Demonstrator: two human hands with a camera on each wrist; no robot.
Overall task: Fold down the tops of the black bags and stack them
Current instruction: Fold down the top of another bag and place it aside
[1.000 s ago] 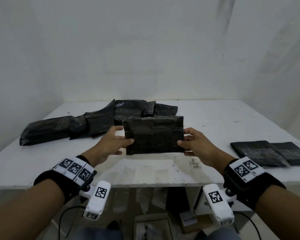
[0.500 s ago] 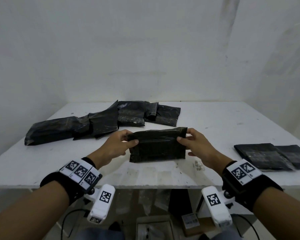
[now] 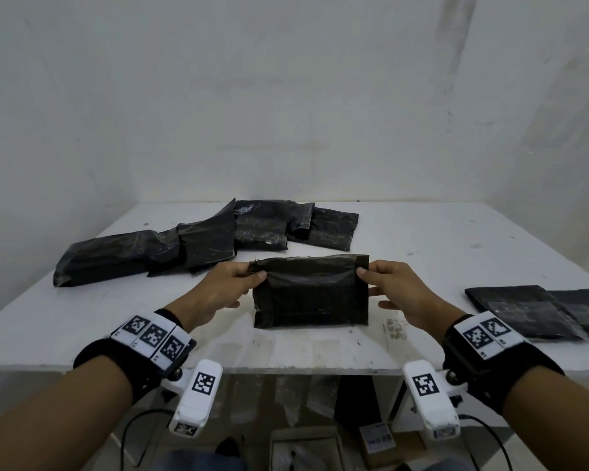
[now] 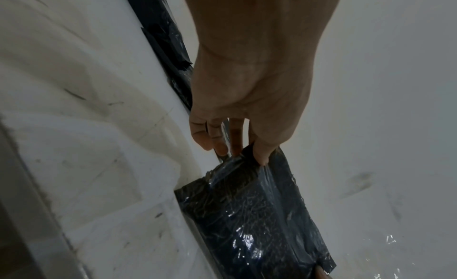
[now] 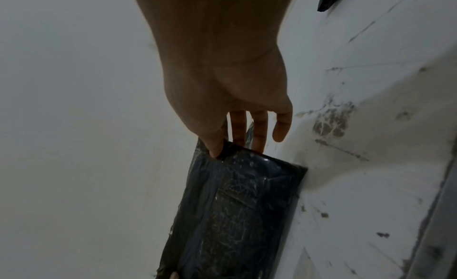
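Note:
A filled black plastic bag (image 3: 310, 294) stands on the near middle of the white table (image 3: 422, 239), its top edge up. My left hand (image 3: 249, 271) pinches the bag's top left corner between thumb and fingers. My right hand (image 3: 366, 271) pinches the top right corner the same way. In the left wrist view the thumb (image 4: 262, 152) lies on the crinkled bag top (image 4: 237, 166). The right wrist view shows the thumb (image 5: 215, 148) over the bag (image 5: 235, 214) corner, with fingers behind. Two flat folded bags (image 3: 541, 311) lie at the right. A row of loose black bags (image 3: 198, 243) lies at the back left.
White walls close in the table at the back and both sides. A rough scuffed patch (image 3: 395, 329) marks the table near my right wrist. Boxes and cables (image 3: 378, 440) sit on the floor under the table's front edge.
Both hands have slid from the bag's sides up to its top corners, and the bag has come down from the air and now stands lower on the table.

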